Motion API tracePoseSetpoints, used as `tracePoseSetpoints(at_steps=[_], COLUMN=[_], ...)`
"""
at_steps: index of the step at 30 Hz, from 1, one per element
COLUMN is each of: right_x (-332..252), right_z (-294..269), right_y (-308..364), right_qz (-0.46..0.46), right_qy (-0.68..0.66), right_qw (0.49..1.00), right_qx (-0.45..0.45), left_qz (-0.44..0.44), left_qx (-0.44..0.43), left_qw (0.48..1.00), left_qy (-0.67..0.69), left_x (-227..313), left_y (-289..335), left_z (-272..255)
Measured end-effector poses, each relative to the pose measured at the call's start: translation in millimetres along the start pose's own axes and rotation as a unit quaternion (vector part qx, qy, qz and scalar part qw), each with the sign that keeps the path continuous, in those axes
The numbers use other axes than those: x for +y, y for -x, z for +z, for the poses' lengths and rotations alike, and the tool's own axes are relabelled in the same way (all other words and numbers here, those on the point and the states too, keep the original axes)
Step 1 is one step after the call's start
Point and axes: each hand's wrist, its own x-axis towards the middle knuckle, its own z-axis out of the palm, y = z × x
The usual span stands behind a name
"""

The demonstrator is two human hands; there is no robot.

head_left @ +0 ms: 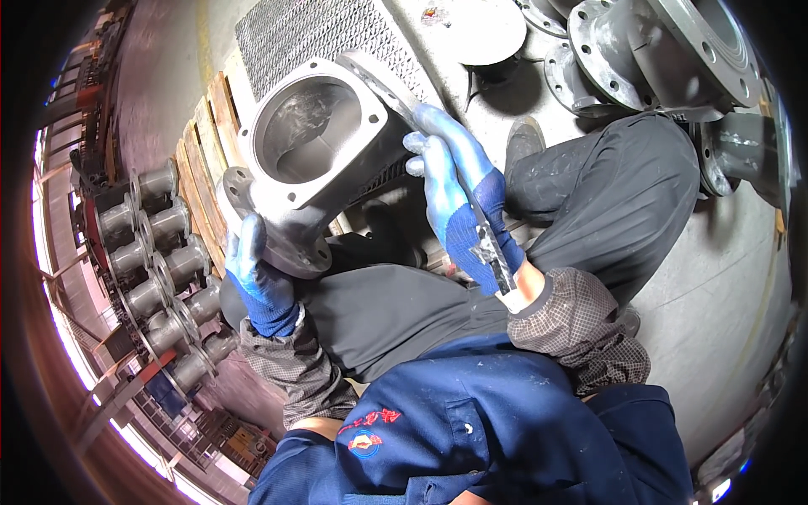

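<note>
A grey cast-metal valve body [349, 160] stands tilted in front of me, its square opening facing up and round flanges at both ends. My left hand [257, 278], in a blue coated glove, is closed on the edge of the lower left flange [282, 244]. At the upper right flange [379, 82], my gloved right hand [459, 185] lies with its fingertips near the rim. Along its palm and wrist runs a long thin tool [491, 252] wrapped in dark and pale tape. That hand grips it; the tool's working end is hidden.
Beneath and behind the casting are a wooden pallet [206, 139] and a textured metal plate [316, 38]. A round-topped stool [484, 29] stands beyond. Large flanged castings [623, 59] crowd the right; several flanged pipe pieces [160, 261] are stacked at left. My legs flank the work.
</note>
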Motion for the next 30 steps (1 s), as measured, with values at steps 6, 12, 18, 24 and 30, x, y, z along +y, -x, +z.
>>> tracePoseSetpoints(at_steps=[6, 12, 18, 24, 30], right_x=[3.5, -11.0, 14.1, -47.8, -7.3], right_z=[-11.2, -20.4, -1.4, -11.5, -28.1], right_y=[0.0, -21.4, -37.0, -41.0, -23.2], right_qz=[-0.136, -0.218, -0.084, 0.357, -0.081], right_qy=[0.138, 0.301, -0.008, -0.183, 0.162], right_qw=[0.977, 0.915, 0.991, 0.911, 0.963], right_qx=[-0.086, -0.158, -0.105, -0.098, -0.2], left_qz=[0.002, 0.022, 0.02, -0.019, 0.003], left_qx=[0.011, 0.0, 0.012, 0.01, 0.011], left_qw=[1.0, 1.0, 1.0, 1.0, 1.0], left_qy=[0.021, -0.002, 0.01, 0.015, -0.008], left_x=[-1.7, 1.7, 3.0, 1.2, 2.8], left_y=[0.2, -3.0, -5.3, 0.1, -3.2], left_z=[1.5, -1.3, 2.9, 2.5, 1.3])
